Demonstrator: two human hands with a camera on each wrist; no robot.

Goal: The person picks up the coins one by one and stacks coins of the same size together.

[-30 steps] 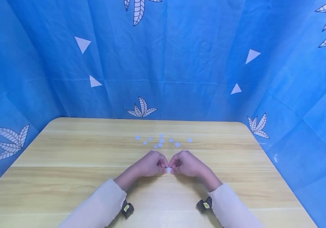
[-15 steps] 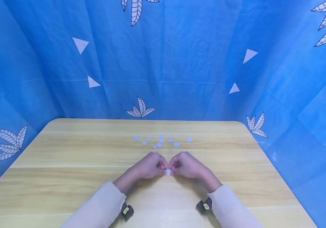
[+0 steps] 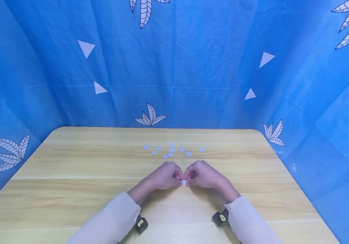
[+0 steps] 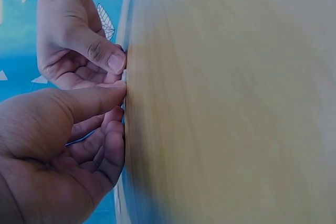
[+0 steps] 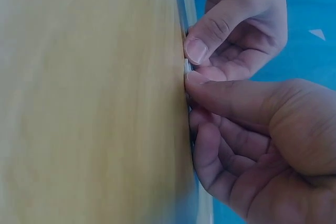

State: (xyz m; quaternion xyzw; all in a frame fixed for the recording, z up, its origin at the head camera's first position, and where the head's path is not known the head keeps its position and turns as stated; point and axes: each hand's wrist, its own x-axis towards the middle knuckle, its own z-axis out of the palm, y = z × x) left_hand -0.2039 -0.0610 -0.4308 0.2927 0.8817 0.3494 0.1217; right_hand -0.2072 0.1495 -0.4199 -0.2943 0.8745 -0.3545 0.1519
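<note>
In the head view, a small white flat disc (image 3: 184, 182) lies low over the table between my two hands, mostly covered by fingertips. My left hand (image 3: 166, 176) pinches its left side between thumb and curled fingers. From the other side, my right hand (image 3: 204, 175) pinches it the same way, the fingertips of both hands nearly meeting. Only a thin white edge of the disc (image 4: 125, 75) shows in the left wrist view, beside the thumb tips. The right wrist view gives a similar sliver of the disc (image 5: 187, 65) at the table surface.
Several small pale round discs (image 3: 172, 150) lie scattered on the wooden table (image 3: 86, 162) beyond my hands, some close together. A blue curtain (image 3: 174, 67) with white leaves and triangles stands behind the table and along both sides.
Both hands and the disc between them have shifted slightly to the right since half a second ago. The pinching grip looks the same, and the scattered discs stay put.
</note>
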